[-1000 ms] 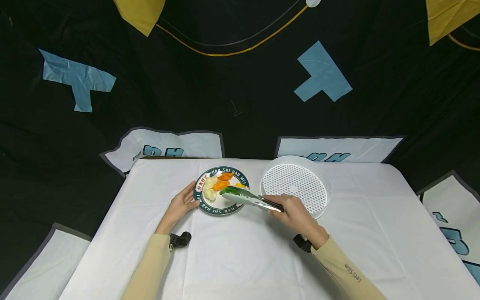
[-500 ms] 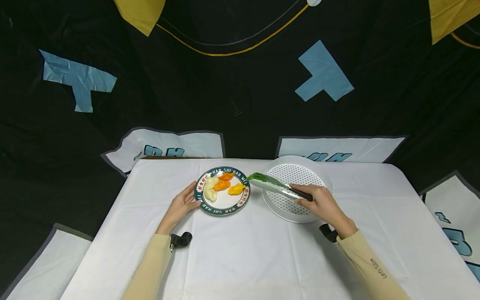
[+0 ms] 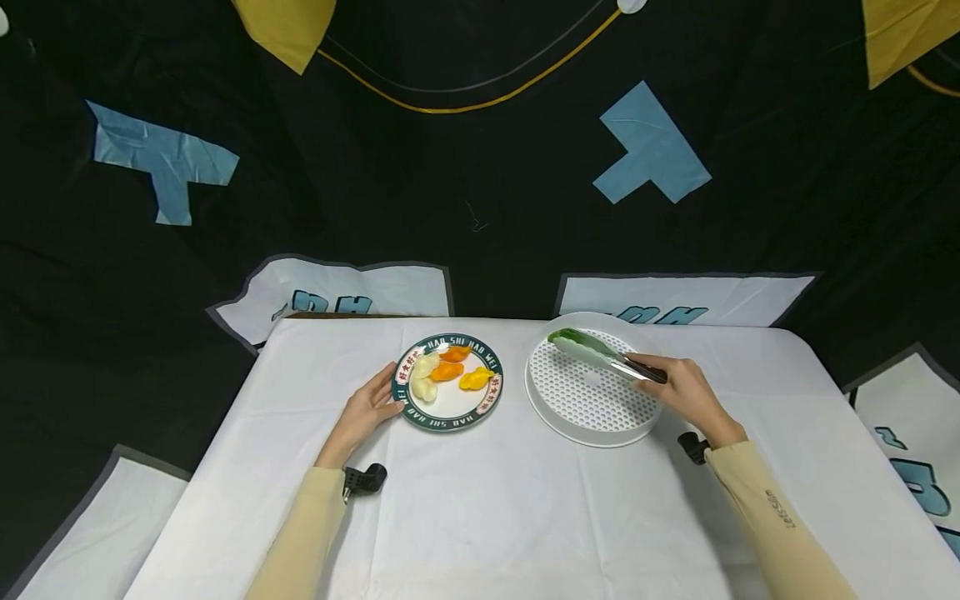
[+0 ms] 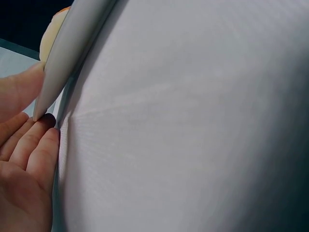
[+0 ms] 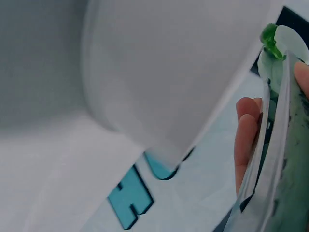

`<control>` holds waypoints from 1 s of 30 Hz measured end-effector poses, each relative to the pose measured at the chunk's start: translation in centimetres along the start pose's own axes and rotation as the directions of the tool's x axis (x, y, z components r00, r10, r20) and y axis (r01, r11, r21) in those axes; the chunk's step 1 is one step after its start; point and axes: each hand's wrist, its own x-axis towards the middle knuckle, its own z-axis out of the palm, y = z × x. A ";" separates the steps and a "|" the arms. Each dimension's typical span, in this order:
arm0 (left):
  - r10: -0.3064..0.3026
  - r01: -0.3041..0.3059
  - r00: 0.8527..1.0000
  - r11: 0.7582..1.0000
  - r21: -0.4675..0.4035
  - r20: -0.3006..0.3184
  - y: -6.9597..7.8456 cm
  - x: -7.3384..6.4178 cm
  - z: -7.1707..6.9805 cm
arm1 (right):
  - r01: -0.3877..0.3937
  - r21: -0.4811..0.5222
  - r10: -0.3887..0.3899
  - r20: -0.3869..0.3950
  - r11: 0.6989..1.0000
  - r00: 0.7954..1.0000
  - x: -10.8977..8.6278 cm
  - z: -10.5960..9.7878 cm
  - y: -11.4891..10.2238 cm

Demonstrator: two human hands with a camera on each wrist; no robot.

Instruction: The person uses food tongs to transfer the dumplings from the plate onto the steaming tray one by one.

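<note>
My left hand (image 3: 361, 419) holds the left rim of a round plate (image 3: 447, 425) with a green lettered border. In the left wrist view the thumb (image 4: 21, 92) lies on the rim and fingers (image 4: 41, 150) are under it. Pale, orange and yellow dumpling-like pieces (image 3: 447, 372) sit on the plate. My right hand (image 3: 686, 393) grips metal tongs (image 3: 624, 367) with dark handles and whitish tips. A green piece (image 3: 573, 336), its kind unclear, is between the tips, over the far left part of a white perforated steamer tray (image 3: 592, 404). Whether it touches the tray is unclear.
A white cloth covers the table (image 3: 480, 517). The tray stands to the right of the plate with a gap between them. Behind the table hangs a black backdrop (image 3: 420, 192) with blue and yellow patches.
My right hand has moved right with the tongs and the green piece, from over the plate to over the tray. The left hand and the plate have stayed in place.
</note>
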 end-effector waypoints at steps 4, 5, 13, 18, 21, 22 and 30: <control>-0.005 0.005 1.000 1.000 0.003 0.001 -0.1 0.1 0.1 | -0.044 0.004 0.044 0.023 0.999 0.999 0.4 -0.2 0.9; -0.005 0.005 1.000 1.000 0.006 0.001 -0.2 0.2 0.2 | -0.053 0.006 0.053 0.028 0.999 0.998 0.5 -0.2 1.1; 0.002 -0.002 1.000 1.000 0.015 -0.003 -0.4 0.4 0.1 | -0.108 -0.004 0.108 0.061 0.994 0.992 1.2 -0.2 1.9; 0.004 -0.004 1.000 1.000 0.022 -0.002 -0.2 0.3 0.2 | -0.136 -0.017 0.137 0.076 0.991 0.988 1.2 0.0 2.1; -0.004 0.004 1.000 1.000 0.027 -0.001 -0.1 0.2 0.1 | -0.141 -0.029 0.143 0.078 0.990 0.987 1.2 0.1 2.1; -0.004 0.004 1.000 1.000 0.028 -0.001 -0.1 0.2 0.1 | -0.142 -0.033 0.144 0.072 0.989 0.987 1.2 0.1 2.2; 0.007 -0.007 1.000 1.000 0.010 0.001 -0.1 0.1 0.0 | -0.141 -0.031 0.142 0.023 0.989 0.990 1.3 -0.3 1.8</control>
